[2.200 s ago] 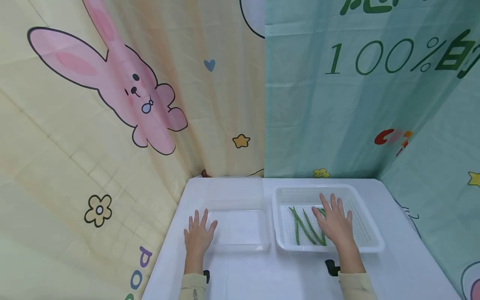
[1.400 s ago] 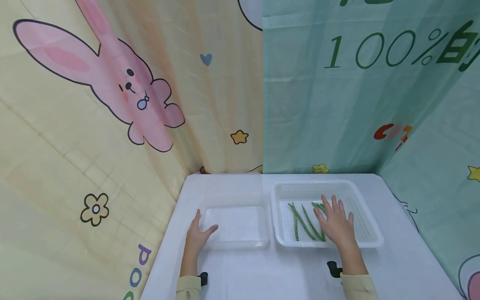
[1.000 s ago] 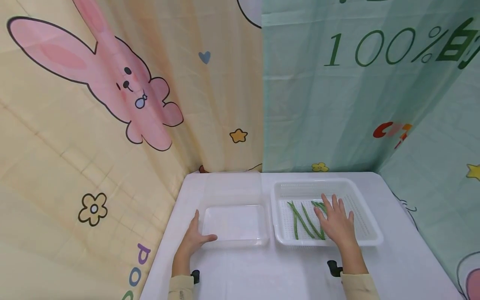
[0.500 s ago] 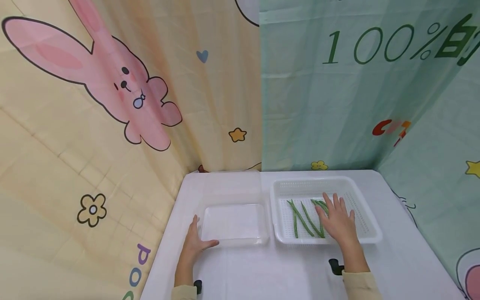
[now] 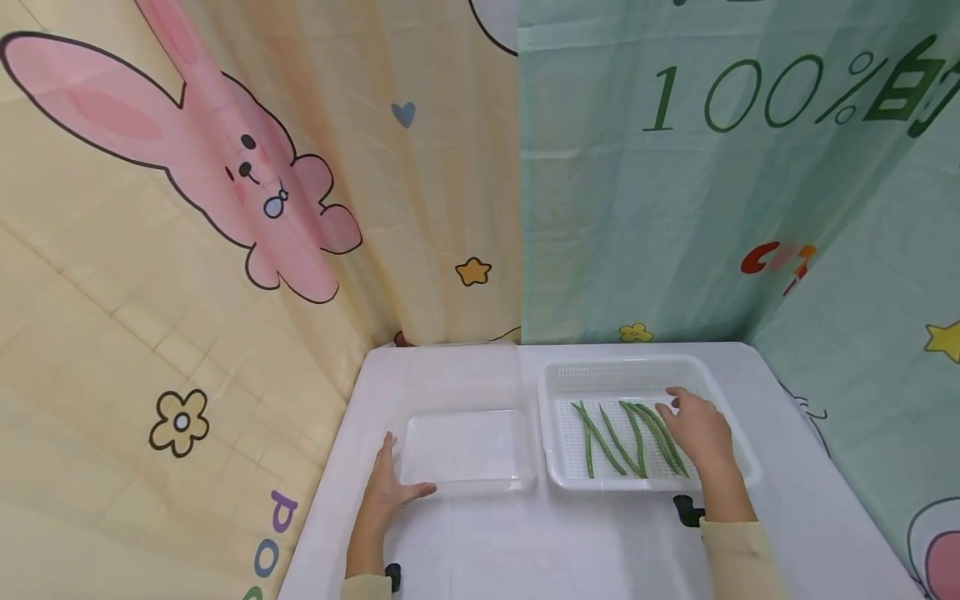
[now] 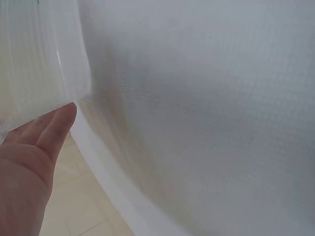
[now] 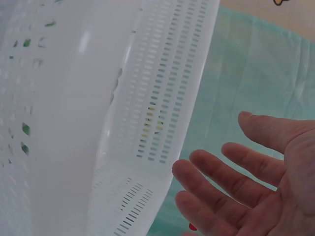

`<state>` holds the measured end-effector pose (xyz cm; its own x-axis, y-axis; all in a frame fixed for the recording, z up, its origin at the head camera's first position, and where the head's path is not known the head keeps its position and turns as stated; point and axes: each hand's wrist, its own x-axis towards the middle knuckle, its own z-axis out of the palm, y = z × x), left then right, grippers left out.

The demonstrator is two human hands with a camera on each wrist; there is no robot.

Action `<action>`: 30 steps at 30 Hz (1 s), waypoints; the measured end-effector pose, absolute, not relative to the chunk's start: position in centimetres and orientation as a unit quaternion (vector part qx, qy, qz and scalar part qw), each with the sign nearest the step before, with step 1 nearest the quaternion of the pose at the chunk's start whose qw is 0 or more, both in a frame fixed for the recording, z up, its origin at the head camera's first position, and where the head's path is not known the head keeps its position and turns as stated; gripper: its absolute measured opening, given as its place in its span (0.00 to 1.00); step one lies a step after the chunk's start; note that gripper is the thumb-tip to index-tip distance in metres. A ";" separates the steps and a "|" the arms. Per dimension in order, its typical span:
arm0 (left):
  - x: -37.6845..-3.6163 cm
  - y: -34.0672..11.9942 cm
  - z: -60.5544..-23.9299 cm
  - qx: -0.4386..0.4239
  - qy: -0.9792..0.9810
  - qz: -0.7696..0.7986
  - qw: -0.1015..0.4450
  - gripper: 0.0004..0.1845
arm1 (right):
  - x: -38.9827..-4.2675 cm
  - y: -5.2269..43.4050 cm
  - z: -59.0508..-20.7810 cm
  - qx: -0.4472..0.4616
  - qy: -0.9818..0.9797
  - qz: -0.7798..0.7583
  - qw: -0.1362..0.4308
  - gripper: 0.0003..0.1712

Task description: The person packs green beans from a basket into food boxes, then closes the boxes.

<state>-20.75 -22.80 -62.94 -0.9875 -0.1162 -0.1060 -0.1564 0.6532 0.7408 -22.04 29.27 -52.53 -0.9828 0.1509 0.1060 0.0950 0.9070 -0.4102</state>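
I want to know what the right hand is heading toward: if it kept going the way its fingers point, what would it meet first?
Probably the far wall of the white perforated basket; the right hand is open beside the green beans. Depth is uncertain.

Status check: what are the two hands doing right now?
Left hand touches clear tray corner. Right hand, fingers relaxed, over green beans in white basket. Nothing between.

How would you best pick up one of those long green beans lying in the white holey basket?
Probably pinch a green bean near its middle, coming straight down from above. The beans lie flat and slightly fanned on the floor of the white basket, whose raised walls block a sideways approach. The rightmost bean sits closest to the right hand, whose relaxed fingers hold nothing.
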 end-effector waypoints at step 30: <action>-20.7 -23.0 -63.1 -0.085 0.903 0.420 0.031 0.80 | -29.6 33.4 -54.0 -0.057 -0.958 0.219 -0.175 0.08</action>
